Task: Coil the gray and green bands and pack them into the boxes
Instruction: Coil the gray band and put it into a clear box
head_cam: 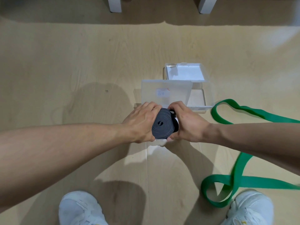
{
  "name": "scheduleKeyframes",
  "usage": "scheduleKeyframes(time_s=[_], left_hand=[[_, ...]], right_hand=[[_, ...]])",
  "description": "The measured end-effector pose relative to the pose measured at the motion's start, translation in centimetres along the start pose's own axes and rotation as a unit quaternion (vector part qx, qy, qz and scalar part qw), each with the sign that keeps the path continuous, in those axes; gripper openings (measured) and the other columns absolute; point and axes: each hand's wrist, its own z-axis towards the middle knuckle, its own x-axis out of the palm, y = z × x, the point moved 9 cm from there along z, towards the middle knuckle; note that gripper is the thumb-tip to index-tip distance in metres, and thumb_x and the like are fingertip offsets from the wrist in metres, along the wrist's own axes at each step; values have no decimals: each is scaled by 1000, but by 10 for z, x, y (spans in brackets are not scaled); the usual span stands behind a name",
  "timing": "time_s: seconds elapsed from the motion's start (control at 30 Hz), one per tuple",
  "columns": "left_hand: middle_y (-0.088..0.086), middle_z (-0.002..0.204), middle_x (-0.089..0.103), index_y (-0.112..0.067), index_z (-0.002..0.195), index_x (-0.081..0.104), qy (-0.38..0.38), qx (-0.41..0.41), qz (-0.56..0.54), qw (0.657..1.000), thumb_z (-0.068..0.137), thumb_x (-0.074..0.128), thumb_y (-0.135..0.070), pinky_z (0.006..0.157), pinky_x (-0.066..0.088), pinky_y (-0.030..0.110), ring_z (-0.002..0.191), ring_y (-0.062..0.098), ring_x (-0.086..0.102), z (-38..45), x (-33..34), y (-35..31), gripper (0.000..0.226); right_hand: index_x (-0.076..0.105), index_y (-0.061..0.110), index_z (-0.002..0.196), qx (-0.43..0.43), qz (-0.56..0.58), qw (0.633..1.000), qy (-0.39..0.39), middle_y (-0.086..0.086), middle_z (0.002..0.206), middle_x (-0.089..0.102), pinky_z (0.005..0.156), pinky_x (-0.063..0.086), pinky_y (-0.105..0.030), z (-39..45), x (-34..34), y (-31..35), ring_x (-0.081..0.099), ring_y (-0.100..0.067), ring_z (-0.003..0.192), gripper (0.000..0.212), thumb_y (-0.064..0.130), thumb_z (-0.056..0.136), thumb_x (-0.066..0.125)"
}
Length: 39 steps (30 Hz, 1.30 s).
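The gray band [163,126] is wound into a tight flat coil, its spiral face turned up toward me. My left hand [141,122] grips the coil's left side and my right hand [186,122] grips its right side, thumbs under the near edge. The coil sits over a clear plastic box [159,142] that my hands mostly hide; its open lid [165,93] stands up behind them. The green band [240,179] lies uncoiled on the floor to the right, looping from near the boxes down to my right shoe. A second clear box [209,88] stands open behind the first.
The wooden floor [73,70] spreads to the left and ahead. My two white shoes [79,208] are at the bottom edge. Two white furniture legs [115,4] stand at the far top.
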Motion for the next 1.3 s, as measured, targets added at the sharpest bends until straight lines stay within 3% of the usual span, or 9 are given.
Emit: scheduleKeyframes(time_s=[0.13,0.23,0.57,0.8,0.9,1.1,1.3], left_hand=[[3,132,46,-14,144,39,10,-1,-1,1000,63,85,-40,106,37,32,121,22,45,0,0,-1,97],[4,132,46,-14,145,38,15,-7,-2,1000,62,85,-39,106,38,33,120,22,45,0,2,-2,98],[3,126,47,-14,140,41,30,-6,21,999,61,84,-41,102,39,32,115,22,46,3,2,-4,94],[2,133,50,-16,143,42,52,-6,61,997,65,81,-50,105,41,36,120,22,50,0,3,-4,93],[4,141,45,-12,151,32,76,-7,92,993,71,83,-54,108,41,36,127,23,45,-2,5,-6,105],[6,134,37,-6,142,38,65,-17,102,993,75,85,-48,92,49,34,113,23,47,-5,3,-14,92],[6,149,37,-6,153,30,43,15,133,990,84,72,-58,111,35,35,129,24,42,-11,3,-15,96]], right_hand=[[37,15,138,0,21,1000,1,2,133,40,101,47,-34,-2,3,-1,44,-14,118,102,51,59,90],[34,18,140,5,22,1000,5,3,134,39,102,45,-35,-3,6,0,41,-15,120,106,58,58,88],[36,13,135,1,8,1000,-3,-1,132,39,103,43,-35,-3,10,3,40,-21,119,99,55,60,84],[31,12,146,7,-17,999,35,-3,154,25,114,35,-36,-3,12,3,29,-23,140,107,60,65,84],[30,13,147,14,-17,999,36,-1,154,25,115,35,-36,-2,11,2,29,-22,141,111,60,65,86],[32,15,146,15,-12,999,27,1,148,32,112,40,-41,0,9,2,36,-21,135,110,61,62,86],[33,14,148,18,-10,999,31,0,152,31,115,36,-36,-2,8,2,35,-22,139,113,62,61,87]])
